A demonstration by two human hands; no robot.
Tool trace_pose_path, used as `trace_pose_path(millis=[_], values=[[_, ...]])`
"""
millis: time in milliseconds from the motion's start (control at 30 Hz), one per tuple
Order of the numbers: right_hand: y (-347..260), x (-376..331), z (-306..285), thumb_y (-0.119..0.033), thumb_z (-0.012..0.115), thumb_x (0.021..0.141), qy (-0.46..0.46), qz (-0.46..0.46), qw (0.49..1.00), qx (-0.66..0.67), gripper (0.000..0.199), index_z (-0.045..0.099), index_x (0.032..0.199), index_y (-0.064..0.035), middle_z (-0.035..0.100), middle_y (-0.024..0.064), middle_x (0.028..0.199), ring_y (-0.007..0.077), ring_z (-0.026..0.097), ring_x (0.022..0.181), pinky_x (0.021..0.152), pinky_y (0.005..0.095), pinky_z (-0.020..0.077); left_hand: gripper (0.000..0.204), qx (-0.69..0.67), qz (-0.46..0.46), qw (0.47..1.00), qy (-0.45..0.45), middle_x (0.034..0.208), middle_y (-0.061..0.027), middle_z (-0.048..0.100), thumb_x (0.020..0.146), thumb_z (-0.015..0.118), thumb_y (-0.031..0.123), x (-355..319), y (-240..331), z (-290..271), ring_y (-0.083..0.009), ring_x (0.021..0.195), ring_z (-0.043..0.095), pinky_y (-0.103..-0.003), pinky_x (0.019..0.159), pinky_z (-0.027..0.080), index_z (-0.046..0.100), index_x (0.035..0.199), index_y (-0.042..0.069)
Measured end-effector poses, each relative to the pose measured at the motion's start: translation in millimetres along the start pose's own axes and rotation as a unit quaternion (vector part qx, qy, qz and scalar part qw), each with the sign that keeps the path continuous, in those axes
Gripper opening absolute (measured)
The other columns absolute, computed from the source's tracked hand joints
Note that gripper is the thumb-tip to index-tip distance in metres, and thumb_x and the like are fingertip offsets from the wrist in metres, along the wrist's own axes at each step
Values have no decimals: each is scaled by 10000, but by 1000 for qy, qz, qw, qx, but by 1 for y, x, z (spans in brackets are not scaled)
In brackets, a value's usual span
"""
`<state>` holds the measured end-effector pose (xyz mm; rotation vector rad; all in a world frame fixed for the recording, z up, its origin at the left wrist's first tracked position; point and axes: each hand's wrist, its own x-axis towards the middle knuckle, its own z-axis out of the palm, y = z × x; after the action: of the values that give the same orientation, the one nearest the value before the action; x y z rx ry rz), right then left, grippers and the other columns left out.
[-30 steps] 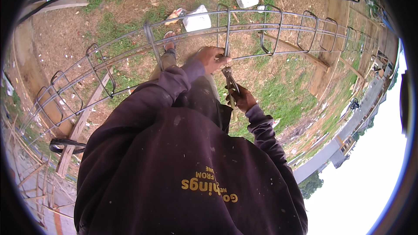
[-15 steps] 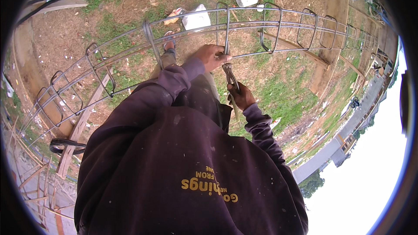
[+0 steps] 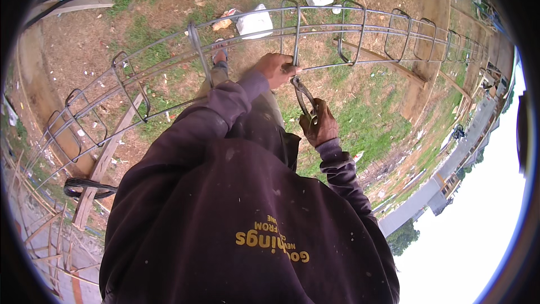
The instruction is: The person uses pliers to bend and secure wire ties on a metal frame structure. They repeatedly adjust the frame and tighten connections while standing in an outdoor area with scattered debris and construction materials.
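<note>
A long steel rebar cage (image 3: 242, 38) of thin parallel bars and square stirrups runs across in front of me. My left hand (image 3: 278, 71) is closed around the lower end of one stirrup (image 3: 297, 34), where it meets the near bar. Just below those fingers, the jaws of a pair of worn metal pincers (image 3: 302, 93) point up at the joint. My right hand (image 3: 320, 124) grips the pincers by their handles, which look spread apart. Whether the jaws hold a tie wire is too small to tell.
Wooden planks (image 3: 107, 155) lie under the cage at both sides. Bundles of black wire (image 3: 90, 188) rest on the left plank and at the far right. Two white blocks (image 3: 254, 22) sit on the grassy ground beyond the cage. My foot (image 3: 220, 53) shows beneath the bars.
My right hand has shifted slightly right, and the pincers have turned, with their handles now wider apart. The pincers' jaws sit a little higher. My left hand stays on the stirrup.
</note>
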<state>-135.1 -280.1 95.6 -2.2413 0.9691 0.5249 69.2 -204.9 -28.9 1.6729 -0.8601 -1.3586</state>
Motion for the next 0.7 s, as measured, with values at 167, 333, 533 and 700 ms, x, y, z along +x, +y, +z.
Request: trace_pose_path(millis=[167,333,533,700], values=[[-8,-12,3,-314,572,943,148,-50,957,-244,507,462,1364,-54,617,188,1025,361,622,882,709,451,506,372,9,27,999,19,774,-142,665,894,640,442,-1,3,-2,-271,728,650,-389,714,505,733,956,88],[-14,-15,3,-352,518,980,12,103,988,-118,336,556,1111,-45,635,227,839,419,629,784,655,513,493,405,0,36,999,8,757,-138,662,892,637,457,-1,4,-2,-263,715,647,-383,708,497,729,958,68],[27,10,23,-573,735,761,-3,154,987,-32,544,592,844,-56,632,235,709,449,630,738,646,480,488,425,15,5,1000,-5,786,-132,687,887,638,475,1,3,-2,-256,761,668,-368,758,515,731,1003,77],[64,43,55,-519,765,742,24,131,991,22,486,599,791,-64,622,192,672,403,629,673,635,448,494,409,44,2,999,-6,767,-114,694,882,643,477,5,0,-3,-240,758,678,-369,765,525,738,1013,101]])
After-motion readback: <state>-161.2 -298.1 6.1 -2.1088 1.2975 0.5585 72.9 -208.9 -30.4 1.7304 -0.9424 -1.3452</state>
